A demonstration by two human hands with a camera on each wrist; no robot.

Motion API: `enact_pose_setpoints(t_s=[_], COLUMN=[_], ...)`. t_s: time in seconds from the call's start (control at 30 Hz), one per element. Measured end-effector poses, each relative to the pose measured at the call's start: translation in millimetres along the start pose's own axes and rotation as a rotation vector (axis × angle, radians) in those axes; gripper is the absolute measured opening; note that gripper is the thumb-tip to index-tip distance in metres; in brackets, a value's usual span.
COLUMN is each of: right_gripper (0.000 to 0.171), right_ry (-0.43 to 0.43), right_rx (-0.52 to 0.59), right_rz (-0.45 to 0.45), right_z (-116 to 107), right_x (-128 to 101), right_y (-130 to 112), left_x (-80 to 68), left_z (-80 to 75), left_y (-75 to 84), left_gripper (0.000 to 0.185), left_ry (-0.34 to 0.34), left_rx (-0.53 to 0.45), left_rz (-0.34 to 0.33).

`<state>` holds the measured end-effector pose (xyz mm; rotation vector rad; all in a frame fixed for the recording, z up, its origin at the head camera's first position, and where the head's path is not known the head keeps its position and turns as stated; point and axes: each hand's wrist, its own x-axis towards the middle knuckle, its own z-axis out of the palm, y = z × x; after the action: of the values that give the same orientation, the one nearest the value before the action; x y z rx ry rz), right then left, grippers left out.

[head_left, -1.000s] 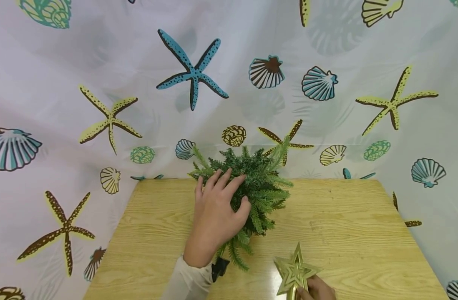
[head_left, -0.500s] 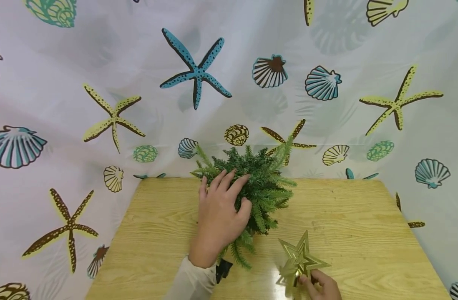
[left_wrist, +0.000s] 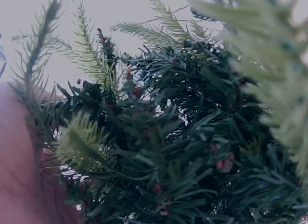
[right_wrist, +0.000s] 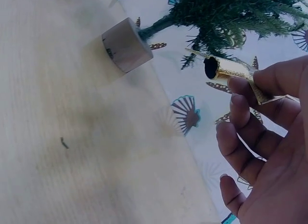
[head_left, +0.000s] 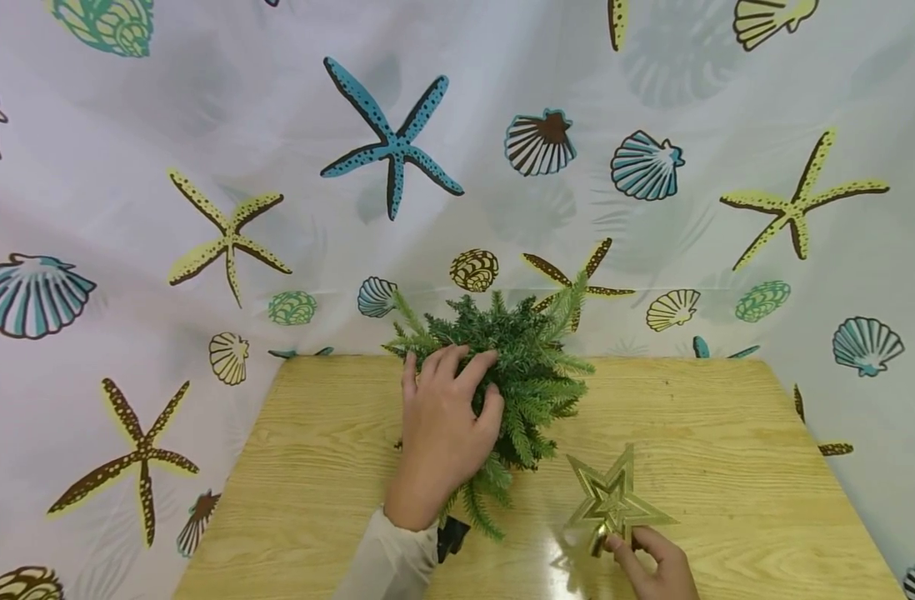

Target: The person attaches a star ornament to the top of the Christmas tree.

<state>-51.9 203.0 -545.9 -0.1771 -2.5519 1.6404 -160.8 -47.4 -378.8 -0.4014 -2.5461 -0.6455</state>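
Printed cloth [head_left: 127,208] with starfish and shells hangs behind and down the left side of the scene, closing off the far edge of the wooden desk [head_left: 322,467]. Near the middle of that far edge lies a small green tree [head_left: 528,367], its branches spreading toward the cloth. The left hand [head_left: 442,433] rests on the left part of the tree, palm down, with a pale sleeve [head_left: 390,562] at the wrist; its fingers [head_left: 457,367] are curled into the needles and the thumb presses in from the right, so the hand grips the foliage. The left wrist view shows only dense green needles with tiny red specks, and a blurred bit of skin at the left edge. Just below the wrist, a dark piece [head_left: 452,537] shows beside the lowest twigs. The right wrist view shows a short round base [right_wrist: 126,44] on the desk with the tree's stem running out of it.

To the right of the tree, close to it but apart, a gold star [head_left: 613,500] stands with its point up, over the near part of the desk. The right hand [head_left: 656,567] holds it from below: thumb and forefinger pinch the star's gold tube [right_wrist: 231,70], whose dark hollow end faces the tree, while the other fingers [right_wrist: 240,151] hang loosely curled under it.
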Motion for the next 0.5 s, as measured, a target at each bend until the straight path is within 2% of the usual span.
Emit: enact_pose_setpoints(t_s=[0.27, 0.5], right_gripper=[0.011, 0.016], right_ry=[0.057, 0.088], right_rx=[-0.027, -0.018], right_rz=[-0.066, -0.092], right_z=[-12, -17], right_x=[5, 11], right_y=[-14, -25], left_x=[-1.0, -2.0], left_z=[2.6, 1.0], left_y=[-0.5, 0.2], left_gripper=[0.032, 0.035], left_ry=[0.017, -0.015], left_rx=[0.016, 0.028], left_rz=[0.011, 0.022])
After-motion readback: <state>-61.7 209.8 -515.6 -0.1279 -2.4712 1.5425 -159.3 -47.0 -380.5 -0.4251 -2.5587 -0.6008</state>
